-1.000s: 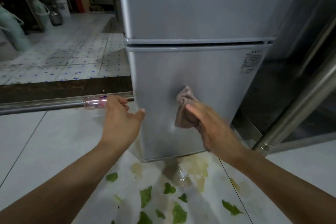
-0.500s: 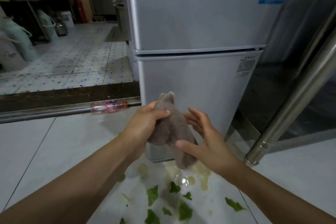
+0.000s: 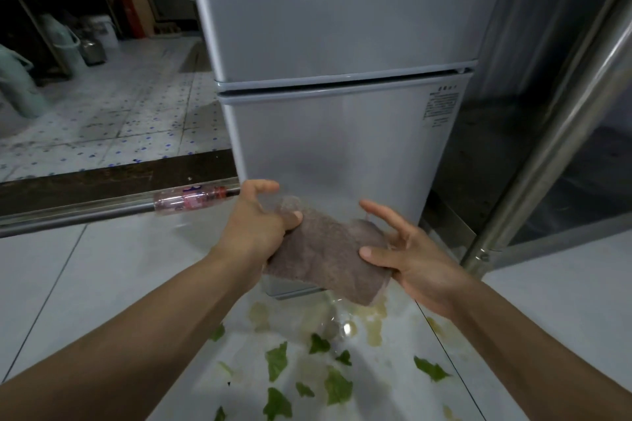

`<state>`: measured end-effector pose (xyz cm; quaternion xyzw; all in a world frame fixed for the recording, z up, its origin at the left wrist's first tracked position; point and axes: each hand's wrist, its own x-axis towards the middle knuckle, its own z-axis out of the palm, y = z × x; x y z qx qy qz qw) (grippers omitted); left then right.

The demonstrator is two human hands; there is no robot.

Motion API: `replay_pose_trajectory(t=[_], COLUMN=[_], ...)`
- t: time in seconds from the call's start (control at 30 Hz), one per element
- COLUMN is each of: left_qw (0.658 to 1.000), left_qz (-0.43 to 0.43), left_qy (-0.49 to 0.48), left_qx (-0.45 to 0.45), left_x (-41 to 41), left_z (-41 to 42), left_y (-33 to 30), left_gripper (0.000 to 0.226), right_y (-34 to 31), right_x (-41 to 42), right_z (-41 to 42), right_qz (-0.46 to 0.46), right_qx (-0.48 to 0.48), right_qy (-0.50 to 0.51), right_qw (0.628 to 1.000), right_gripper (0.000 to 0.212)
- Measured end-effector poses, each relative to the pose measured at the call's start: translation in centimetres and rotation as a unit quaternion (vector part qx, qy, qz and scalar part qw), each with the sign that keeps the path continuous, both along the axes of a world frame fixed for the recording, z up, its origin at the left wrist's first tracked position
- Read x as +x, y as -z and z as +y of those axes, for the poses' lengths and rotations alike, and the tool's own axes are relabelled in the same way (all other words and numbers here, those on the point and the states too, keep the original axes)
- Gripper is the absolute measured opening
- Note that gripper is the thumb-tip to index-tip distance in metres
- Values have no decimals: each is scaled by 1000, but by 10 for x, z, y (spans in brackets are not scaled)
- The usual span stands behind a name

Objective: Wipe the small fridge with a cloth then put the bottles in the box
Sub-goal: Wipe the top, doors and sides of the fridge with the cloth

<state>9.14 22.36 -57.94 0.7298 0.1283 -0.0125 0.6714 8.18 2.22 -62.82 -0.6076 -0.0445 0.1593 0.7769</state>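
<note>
Fingers of the left hand point(image 3: 254, 229) curl round one end of the brownish-grey terry cloth point(image 3: 325, 255); the right hand point(image 3: 408, 255) pinches the other end under its thumb, its fingers spread. The cloth hangs before the small silver two-door fridge point(image 3: 342, 133). A clear plastic bottle with a pink label point(image 3: 191, 202) lies on the floor at the fridge's left; green leaf scraps point(image 3: 277, 359) lie scattered below.

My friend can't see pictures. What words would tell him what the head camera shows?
Two hands, the left hand and the right hand, hold a brown cloth spread in front of a small grey fridge. A clear bottle lies on the floor to the left, and green leaf scraps litter the wet tiles below.
</note>
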Motion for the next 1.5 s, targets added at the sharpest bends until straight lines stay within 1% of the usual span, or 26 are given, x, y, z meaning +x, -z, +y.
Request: replay_pose_trajectory(t=[0.07,0.13,0.17,0.2,0.23,0.27,0.3,0.33,0.4,0.43,0.47,0.53,0.6,0.67,0.7,0.73,0.8,0.87,0.93,1.0,1.1,1.17,1.23,1.37,1.43,1.5], left_qw=[997,979,959,928,891,862,845,837,831,832,837,853,851,850,856,864,869,878,905,920,916,907,899,897,894,889], left_qz=[-30,-67,-89,-114,-141,-167,-186,-199,-213,-217,-221,-255,-298,-313,-310,-304,-292,-266,-226,-201,-220,-242,-252,-266,-273,-279], left_qy=[68,172,212,233,231,218,202,184,149,134,118,71,13,-54,-83,-109,-152,-176,-170,-156,-149,-146,-139,-131,-128,-129], left_qx=[27,85,164,267,364,427,460,474,491,493,487,450,432,421,406,387,369,356,316,298,302,313,329,328,332,340], left_x=[1,1,3,4,6,8,10,11,13,14,15,15,16,16,16,16,19,28,39,51,57,58,59,63,64,65], left_z=[-4,-11,-15,-20,-25,-30,-36,-40,-46,-48,-47,-42,-31,-17,-10,-4,10,21,29,31,31,34,38,42,43,46], left_y=[2,2,3,4,5,7,9,11,14,17,20,20,18,16,15,15,17,21,23,29,41,47,52,54,56,58], left_gripper=[56,57,55,52,49,43,34,26,19,24,33,47,48,47,47,49,53,60,63,53,38,34,34,35,35,40], right_y=[2,6,10,13,17,20,23,24,26,27,27,25,14,4,2,3,13,20,18,15,18,28,47,90,91,74], right_x=[0,0,1,3,5,6,8,9,7,7,8,12,22,37,45,54,67,77,86,95,106,113,117,114,116,123], right_z=[-10,-15,-17,-18,-21,-24,-28,-31,-33,-34,-35,-40,-43,-39,-34,-27,-10,1,2,1,5,7,4,-10,-17,-24], right_qz=[-38,-77,-100,-124,-147,-165,-173,-169,-131,-112,-99,-112,-167,-221,-247,-272,-290,-305,-324,-340,-350,-348,-332,-232,-236,-254], right_qx=[-90,-211,-266,-322,-368,-386,-374,-330,-195,-143,-112,-106,-125,-186,-237,-290,-389,-422,-403,-369,-347,-348,-348,-335,-319,-301], right_qy=[-22,7,38,70,96,111,111,98,81,109,159,274,376,473,490,470,385,379,429,457,479,507,525,524,516,525], right_qw=[995,974,958,936,913,901,904,924,968,977,976,949,903,833,802,788,785,765,741,735,726,708,702,748,759,755], right_gripper=[59,38,26,21,24,30,34,35,25,22,21,26,29,13,13,19,28,27,23,34,48,49,46,41,36,35])
